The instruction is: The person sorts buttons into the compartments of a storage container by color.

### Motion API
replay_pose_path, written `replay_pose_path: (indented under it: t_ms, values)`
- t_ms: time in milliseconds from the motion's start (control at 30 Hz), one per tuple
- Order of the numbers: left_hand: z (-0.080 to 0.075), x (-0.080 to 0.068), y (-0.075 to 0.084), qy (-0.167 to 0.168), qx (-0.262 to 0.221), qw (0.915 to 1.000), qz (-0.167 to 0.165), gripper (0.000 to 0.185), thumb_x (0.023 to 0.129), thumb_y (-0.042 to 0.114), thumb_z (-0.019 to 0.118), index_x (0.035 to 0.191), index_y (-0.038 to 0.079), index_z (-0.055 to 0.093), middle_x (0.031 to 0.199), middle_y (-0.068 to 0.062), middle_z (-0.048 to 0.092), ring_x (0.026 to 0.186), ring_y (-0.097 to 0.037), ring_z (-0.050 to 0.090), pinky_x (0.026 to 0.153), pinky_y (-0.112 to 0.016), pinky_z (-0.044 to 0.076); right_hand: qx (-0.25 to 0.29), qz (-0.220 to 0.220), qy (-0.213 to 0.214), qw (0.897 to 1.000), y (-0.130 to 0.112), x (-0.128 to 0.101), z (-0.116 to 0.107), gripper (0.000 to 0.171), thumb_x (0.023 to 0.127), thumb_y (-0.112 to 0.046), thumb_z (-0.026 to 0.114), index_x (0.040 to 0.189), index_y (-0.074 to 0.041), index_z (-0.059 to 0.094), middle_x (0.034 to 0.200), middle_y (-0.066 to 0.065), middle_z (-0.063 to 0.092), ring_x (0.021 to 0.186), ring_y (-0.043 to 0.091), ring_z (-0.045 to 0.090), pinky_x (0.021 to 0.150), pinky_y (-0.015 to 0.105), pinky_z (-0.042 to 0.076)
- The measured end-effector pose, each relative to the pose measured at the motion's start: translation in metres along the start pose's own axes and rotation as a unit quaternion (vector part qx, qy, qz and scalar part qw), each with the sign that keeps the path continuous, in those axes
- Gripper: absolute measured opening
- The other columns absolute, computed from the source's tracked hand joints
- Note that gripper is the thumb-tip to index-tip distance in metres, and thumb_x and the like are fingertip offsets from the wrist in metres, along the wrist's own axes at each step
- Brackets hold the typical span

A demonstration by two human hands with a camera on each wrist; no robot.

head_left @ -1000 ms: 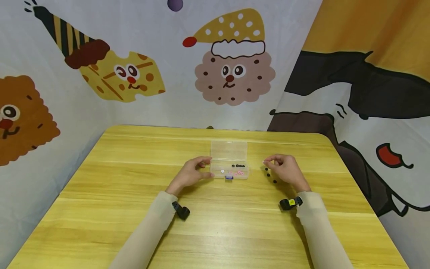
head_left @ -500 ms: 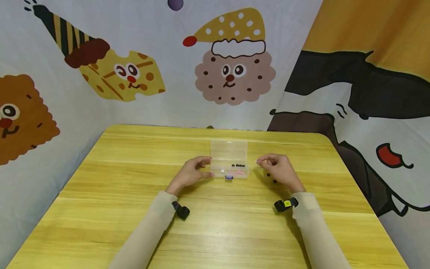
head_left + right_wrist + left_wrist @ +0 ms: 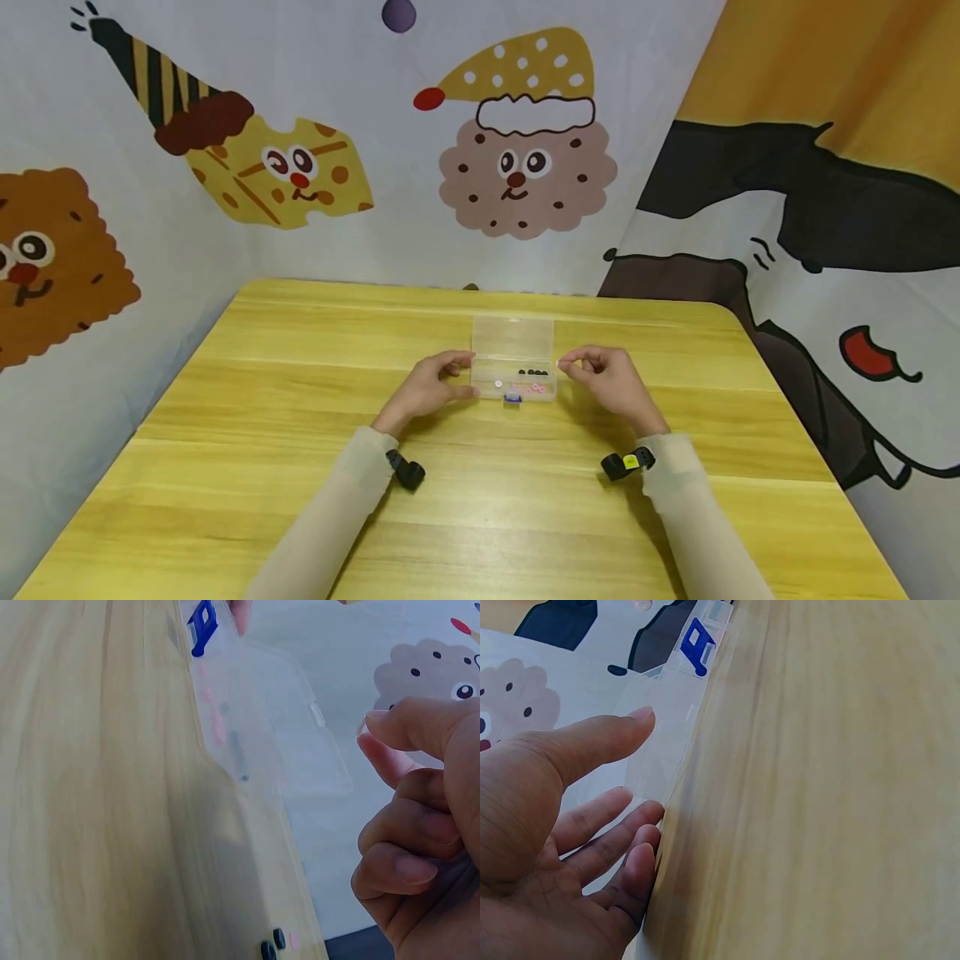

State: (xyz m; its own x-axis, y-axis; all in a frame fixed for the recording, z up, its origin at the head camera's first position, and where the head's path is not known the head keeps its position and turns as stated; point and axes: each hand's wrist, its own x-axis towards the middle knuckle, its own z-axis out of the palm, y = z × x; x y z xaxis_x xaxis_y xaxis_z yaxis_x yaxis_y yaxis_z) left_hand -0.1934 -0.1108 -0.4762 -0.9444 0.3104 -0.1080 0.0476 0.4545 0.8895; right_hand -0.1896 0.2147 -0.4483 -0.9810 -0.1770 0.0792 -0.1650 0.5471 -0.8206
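A clear plastic box (image 3: pixel 487 392) lies on the table with its lid (image 3: pixel 513 337) laid back. Inside are several small black discs (image 3: pixel 531 372), pink ring-like pieces (image 3: pixel 537 388) and one white disc (image 3: pixel 498 383). At its left end, my left hand (image 3: pixel 426 385) rests with thumb and forefinger spread, their tips touching or almost touching the side. My right hand (image 3: pixel 606 379) pinches a tiny whitish piece (image 3: pixel 361 727) between thumb and forefinger, just beyond the right end. Its exact kind is too small to tell. The remaining right fingers are curled.
A blue latch (image 3: pixel 203 628) hangs at the box's front. Black discs (image 3: pixel 279 938) and a pink piece (image 3: pixel 293 940) lie on the wooden table (image 3: pixel 465 517), hidden by the right hand in the head view. Behind the table hangs a printed cloth (image 3: pixel 315 258).
My right hand has moved left toward the box with the whitish piece, covering black discs on the table that showed before. My left hand stays at the box. The head view has shifted slightly.
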Motion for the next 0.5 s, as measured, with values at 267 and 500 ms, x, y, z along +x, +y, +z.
replay_pose_path:
  t_ms: [267, 500]
  values:
    - [0.001, 0.000, -0.002, 0.005, -0.003, 1.0000, -0.003, 0.064, 0.086, 0.024, 0.085, 0.145, 0.021, 0.059, 0.137, -0.002, 0.064, 0.124, -0.025, 0.056, 0.111, -0.044, 0.046, -0.003, -0.032, -0.018, 0.999, -0.009, 0.006, 0.016, 0.012, 0.096, -0.031, 0.074, 0.099, -0.020, 0.078, 0.058, -0.003, 0.037, 0.051, 0.011, 0.030, 0.052, 0.025, 0.030]
    - [0.001, 0.002, -0.002, 0.002, 0.002, 1.0000, -0.006, 0.065, 0.086, 0.025, 0.085, 0.145, 0.021, 0.058, 0.137, -0.002, 0.064, 0.125, -0.025, 0.056, 0.112, -0.045, 0.046, -0.008, -0.040, -0.027, 0.999, -0.015, 0.011, 0.030, 0.007, 0.096, -0.025, 0.074, 0.098, -0.020, 0.078, 0.057, -0.003, 0.037, 0.050, 0.010, 0.029, 0.048, 0.023, 0.027]
